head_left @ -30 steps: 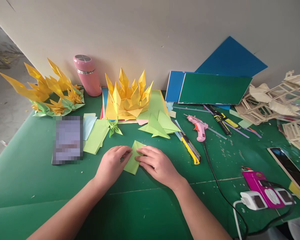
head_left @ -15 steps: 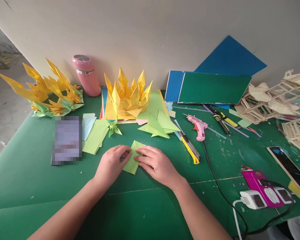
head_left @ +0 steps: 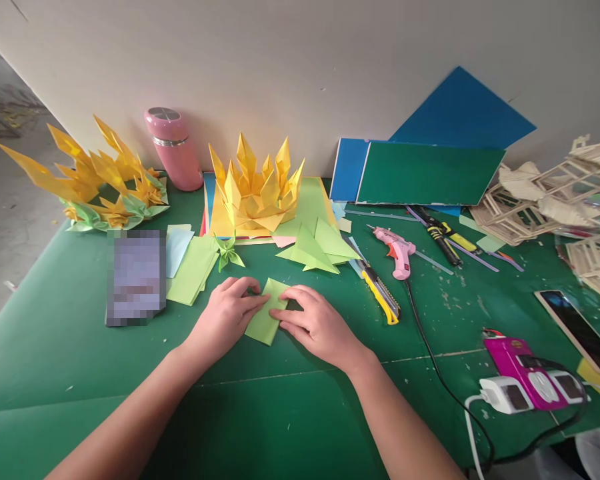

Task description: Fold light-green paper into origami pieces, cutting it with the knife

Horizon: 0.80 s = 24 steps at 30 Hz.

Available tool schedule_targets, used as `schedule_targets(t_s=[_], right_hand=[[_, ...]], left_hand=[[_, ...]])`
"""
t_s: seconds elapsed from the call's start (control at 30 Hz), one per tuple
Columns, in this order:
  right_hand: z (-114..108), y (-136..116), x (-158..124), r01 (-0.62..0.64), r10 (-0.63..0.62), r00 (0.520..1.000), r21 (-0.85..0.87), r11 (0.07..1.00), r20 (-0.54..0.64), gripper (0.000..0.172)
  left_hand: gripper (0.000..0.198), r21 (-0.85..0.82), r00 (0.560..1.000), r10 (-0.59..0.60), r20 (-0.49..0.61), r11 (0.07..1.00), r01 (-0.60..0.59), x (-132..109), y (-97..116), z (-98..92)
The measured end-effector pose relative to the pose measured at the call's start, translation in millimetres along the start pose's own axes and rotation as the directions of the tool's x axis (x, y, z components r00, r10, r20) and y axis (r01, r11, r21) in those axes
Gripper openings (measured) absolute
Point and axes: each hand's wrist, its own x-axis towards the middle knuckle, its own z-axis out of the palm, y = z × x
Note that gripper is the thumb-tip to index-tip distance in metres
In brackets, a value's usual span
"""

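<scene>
Both hands are pressing down on the green paper lying on the desk near the middle, a little toward the front edge. Compared with a second ago, they are sitting slightly farther from the front edge, and the paper is lying flatter, with less of its upper tip showing above the knuckles. The left hand is laying its fingers close together over the paper's left edge; the right hand is keeping its fingers flat and together on the right flap. This looks like a crease being pressed in, with the fold not yet finished.

Just behind the paper, folded green pieces and a small green flower are lying, and behind those a yellow paper crown. A yellow cutter and a pink glue gun are resting to the right, with the gun's black cord trailing toward the front right corner. A stack of green sheets is lying to the left. Nothing is touching the hands or crowding the paper.
</scene>
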Motion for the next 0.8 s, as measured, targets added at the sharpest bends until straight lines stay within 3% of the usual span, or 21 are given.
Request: schedule_targets(t_s=[0.43,0.67,0.8], right_hand=[[-12.9,7.7,-3.2,0.040,-0.038,0.999,-0.068,0.997,0.036,0.022],[-2.0,-8.3,-3.2,0.199,-0.194,0.970,-0.022,0.980,0.144,0.023],[4.3,-9.3,-3.3,0.193,-0.196,0.971,0.034,0.981,0.138,0.019]], left_hand=[[0.029,0.007,0.996,0.013,0.084,1.000,-0.014,3.6,0.8,-6.3],[0.020,0.017,0.994,-0.034,0.106,0.999,0.033,2.9,-0.4,-6.8],[0.021,-0.007,0.993,-0.052,0.105,0.999,0.053,2.7,0.2,-7.5]])
